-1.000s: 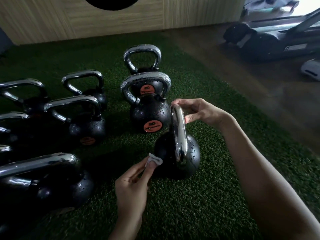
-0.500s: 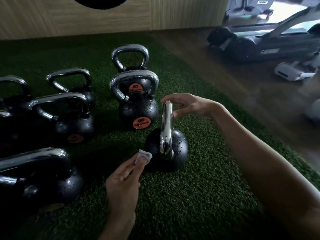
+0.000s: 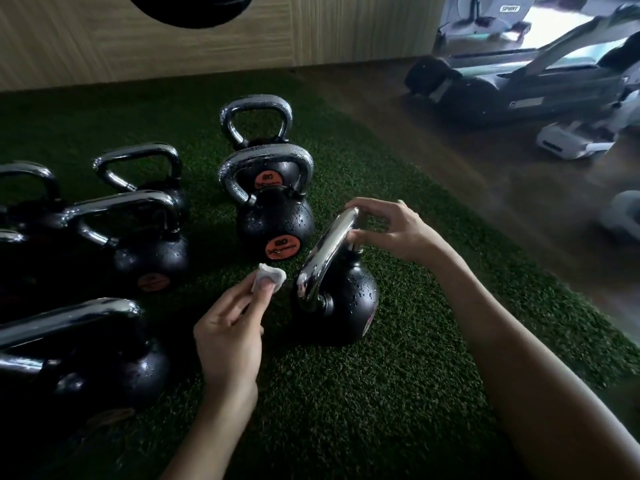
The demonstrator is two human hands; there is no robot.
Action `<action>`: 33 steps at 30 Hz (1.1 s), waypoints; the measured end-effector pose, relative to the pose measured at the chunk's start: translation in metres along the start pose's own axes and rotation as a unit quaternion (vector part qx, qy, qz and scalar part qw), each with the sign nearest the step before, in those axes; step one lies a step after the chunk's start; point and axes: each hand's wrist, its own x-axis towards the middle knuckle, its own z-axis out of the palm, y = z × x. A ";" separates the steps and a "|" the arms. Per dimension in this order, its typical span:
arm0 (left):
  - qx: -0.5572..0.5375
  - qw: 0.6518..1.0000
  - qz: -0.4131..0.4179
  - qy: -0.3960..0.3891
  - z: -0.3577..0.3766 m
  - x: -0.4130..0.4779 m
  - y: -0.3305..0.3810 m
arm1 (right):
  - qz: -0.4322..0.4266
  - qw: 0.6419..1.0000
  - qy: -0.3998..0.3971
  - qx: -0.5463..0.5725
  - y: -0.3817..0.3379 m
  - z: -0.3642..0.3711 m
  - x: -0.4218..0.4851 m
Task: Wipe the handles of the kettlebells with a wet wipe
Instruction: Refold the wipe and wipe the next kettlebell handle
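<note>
The left hand (image 3: 228, 327) grip is pinching a folded wet wipe (image 3: 272, 277) just beside the kettlebell (image 3: 346, 303) handle (image 3: 327, 252), at its 9 o'clock. The right hand (image 3: 391, 230) grip is clasping the handle's top.

Light: dim, daylight came from upper right | Glare: bright streaks on chrome handles (image 3: 266, 160) | Shadow: left kettlebells (image 3: 104, 375) lay nearly black | Blur: floor (image 3: 502, 209) at right smeared | Edges: bent
</note>
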 end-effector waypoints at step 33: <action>0.530 0.734 0.151 -0.396 0.105 0.119 0.082 | 0.173 0.769 0.404 0.464 -0.025 0.052 -0.075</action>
